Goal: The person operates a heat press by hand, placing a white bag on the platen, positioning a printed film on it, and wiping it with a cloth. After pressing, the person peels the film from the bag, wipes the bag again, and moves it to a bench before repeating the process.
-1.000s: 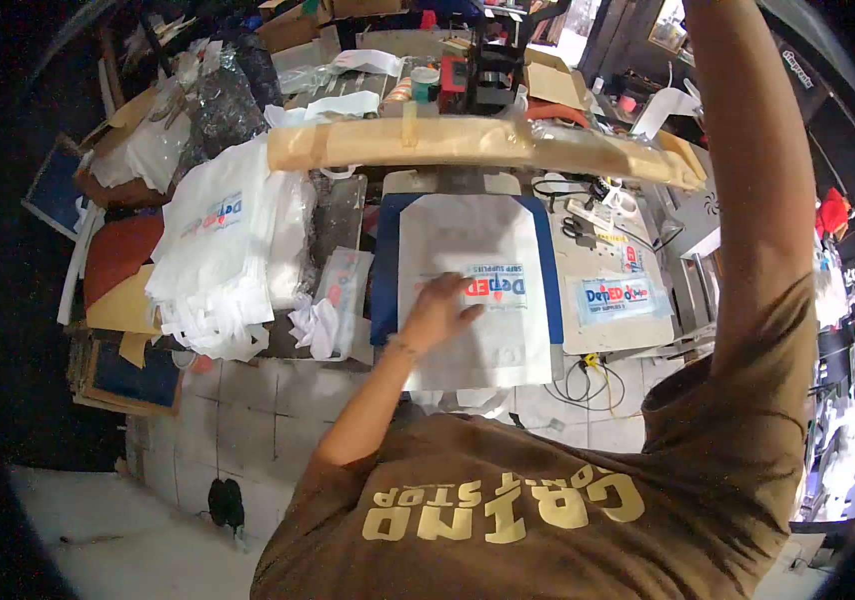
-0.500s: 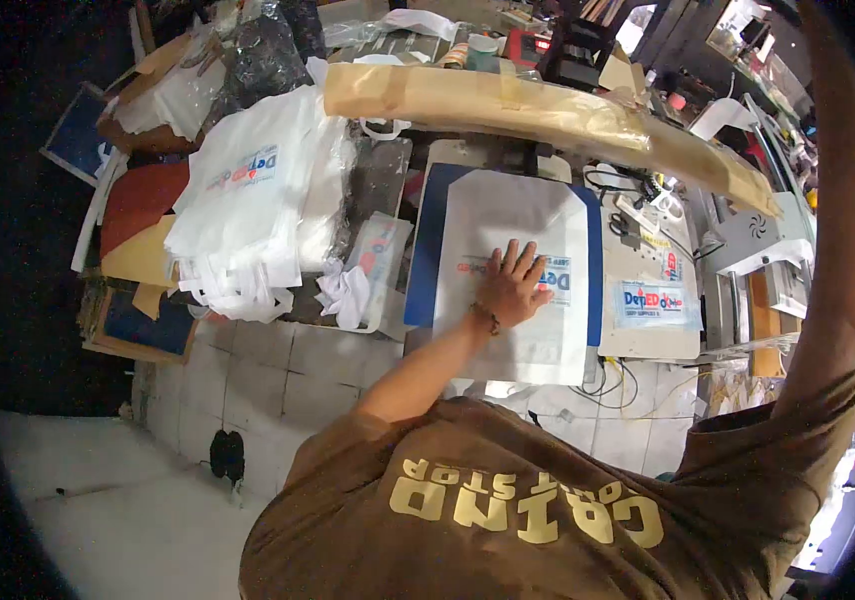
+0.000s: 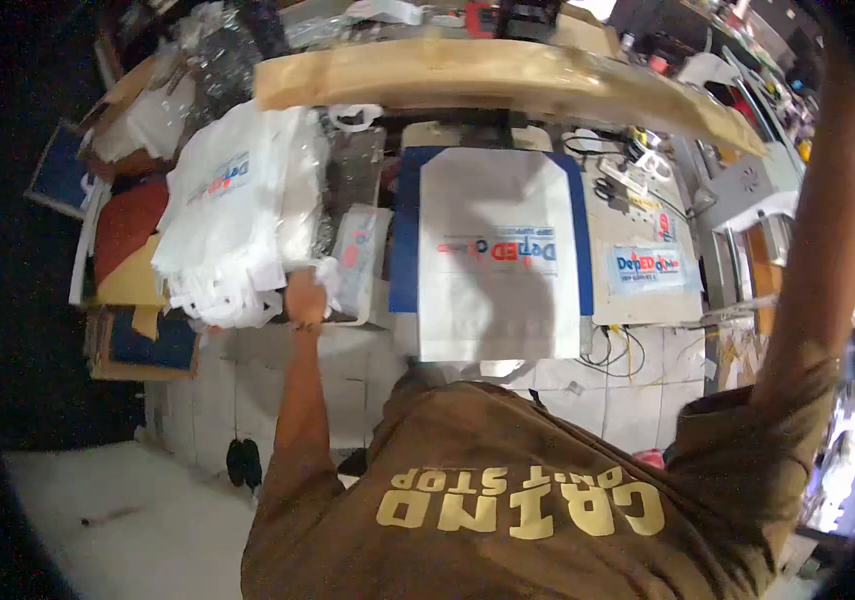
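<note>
My left hand [image 3: 305, 299] is at the front corner of a stack of white bags [image 3: 206, 215], between their strap handles [image 3: 233, 303] and a crumpled white piece [image 3: 328, 275]. Its fingers are blurred and partly hidden, so I cannot tell whether they grip anything. To the right, a white bag [image 3: 458, 305] with a blue and red DepED print lies flat over a blue board [image 3: 405, 240]. My right arm is raised along the right side, and its hand lies beyond the view.
A long brown wrapped roll [image 3: 488, 75] spans the back of the work area. On the right side table are scissors [image 3: 605, 189], cables and a printed DepED sheet [image 3: 645, 270]. A framed blue screen [image 3: 153, 340] leans low at the left. Slippers [image 3: 244, 462] lie on the tiled floor.
My left hand has left the white bag on the board and swung left to the bag stack. The bag's whole print now shows. My right arm stays raised, and the view has shifted slightly.
</note>
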A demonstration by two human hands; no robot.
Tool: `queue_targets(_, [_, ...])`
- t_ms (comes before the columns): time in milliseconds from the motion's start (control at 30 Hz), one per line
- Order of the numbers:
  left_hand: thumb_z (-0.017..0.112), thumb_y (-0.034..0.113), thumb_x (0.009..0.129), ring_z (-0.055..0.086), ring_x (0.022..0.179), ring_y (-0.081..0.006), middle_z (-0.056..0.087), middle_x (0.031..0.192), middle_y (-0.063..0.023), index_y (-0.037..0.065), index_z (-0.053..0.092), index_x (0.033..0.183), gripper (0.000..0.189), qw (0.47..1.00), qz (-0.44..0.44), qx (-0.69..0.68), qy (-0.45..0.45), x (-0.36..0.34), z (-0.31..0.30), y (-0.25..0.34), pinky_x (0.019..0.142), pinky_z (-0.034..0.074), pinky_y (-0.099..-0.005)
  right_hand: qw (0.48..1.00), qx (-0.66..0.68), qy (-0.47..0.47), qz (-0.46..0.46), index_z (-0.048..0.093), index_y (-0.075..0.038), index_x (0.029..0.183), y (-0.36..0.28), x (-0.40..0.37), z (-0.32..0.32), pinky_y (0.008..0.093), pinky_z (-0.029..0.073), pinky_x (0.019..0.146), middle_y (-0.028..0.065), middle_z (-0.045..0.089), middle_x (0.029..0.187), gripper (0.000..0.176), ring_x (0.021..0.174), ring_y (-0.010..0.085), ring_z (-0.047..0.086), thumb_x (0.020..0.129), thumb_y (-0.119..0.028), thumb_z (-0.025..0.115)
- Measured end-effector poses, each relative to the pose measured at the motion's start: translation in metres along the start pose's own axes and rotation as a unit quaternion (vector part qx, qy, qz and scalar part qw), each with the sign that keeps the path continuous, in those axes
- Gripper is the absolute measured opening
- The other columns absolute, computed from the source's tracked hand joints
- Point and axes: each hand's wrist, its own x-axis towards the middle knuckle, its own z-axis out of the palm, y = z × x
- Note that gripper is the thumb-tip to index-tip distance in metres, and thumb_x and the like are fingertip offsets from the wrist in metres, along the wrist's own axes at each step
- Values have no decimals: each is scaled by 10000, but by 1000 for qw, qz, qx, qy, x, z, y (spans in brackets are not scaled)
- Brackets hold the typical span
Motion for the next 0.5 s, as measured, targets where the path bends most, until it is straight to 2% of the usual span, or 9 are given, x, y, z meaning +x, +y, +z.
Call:
queue_targets(100, [702,79,802,618,1056,-376,610,1139,-228,-6,659,1168,378,985,-136,-95,46,17,-122,104,913,509,-444,980,165,-74,88,705,4,991,-34,-92,-73,317,530,618,131,741,944,383,736,229,709,1008,-360,588])
queue_targets(167, [712,93,799,597,1093,-383,600,1171,-232,-11,658,1164,383,986,-81,-128,76,16,-154,164,938,495,-455,831,420,-269,247,709,9,975,-98,-195,-78,301,544,639,129,731,921,347,716,240,703,1041,-275,522])
queue_targets(200, [723,107,797,575,1130,-391,590,1202,-235,-15,657,1160,388,981,-32,-156,111,13,-157,189,962,481,-467,686,544,-338,344,753,-45,1102,-116,-252,-59,352,591,688,65,760,958,395,800,195,728,1032,-396,586])
queue_targets(267, [783,120,756,534,1263,-396,567,1318,-237,6,643,1234,511,976,103,-134,139,2,-115,243,1058,439,-483,568,576,-413,418,472,-113,1533,-182,-370,-16,392,562,907,173,561,1442,652,1148,251,640,1047,-546,505])
queue_targets(300, [780,84,765,559,1282,-388,590,1360,-224,23,618,1290,553,945,156,-283,59,-4,-133,279,1066,455,-454,605,524,-459,386,316,-118,1612,-224,-441,7,392,509,959,173,477,1510,780,1185,244,582,1040,-632,451])
queue_targets(367, [743,40,812,630,1208,-377,645,1324,-199,59,584,1378,589,854,77,-504,-103,-27,-123,343,1015,506,-396,304,536,-432,658,469,-66,1468,-276,-439,2,353,483,929,54,593,1298,711,1216,169,542,1052,-640,415])
queue_targets(400, [757,53,799,631,1197,-377,642,1321,-196,106,574,1414,644,876,122,-457,-93,-33,-104,344,1008,510,-408,306,573,-223,727,526,-63,1378,-299,-443,-3,311,491,899,34,638,1204,677,1128,147,582,1051,-645,413])
queue_targets(433, [757,53,799,631,1197,-377,642,1321,-196,106,574,1414,644,875,132,-456,-100,-36,-108,350,1008,510,-408,308,571,-212,731,526,-63,1378,-293,-453,-2,311,491,899,34,638,1204,677,1128,147,582,1051,-645,413])
queue_targets(500, [777,79,787,640,1195,-382,643,1321,-204,135,564,1433,682,935,286,-208,-30,-38,-117,360,1013,512,-417,146,609,-179,759,506,-52,1405,-279,-475,2,318,489,943,48,638,1242,701,1155,148,584,1047,-649,415])
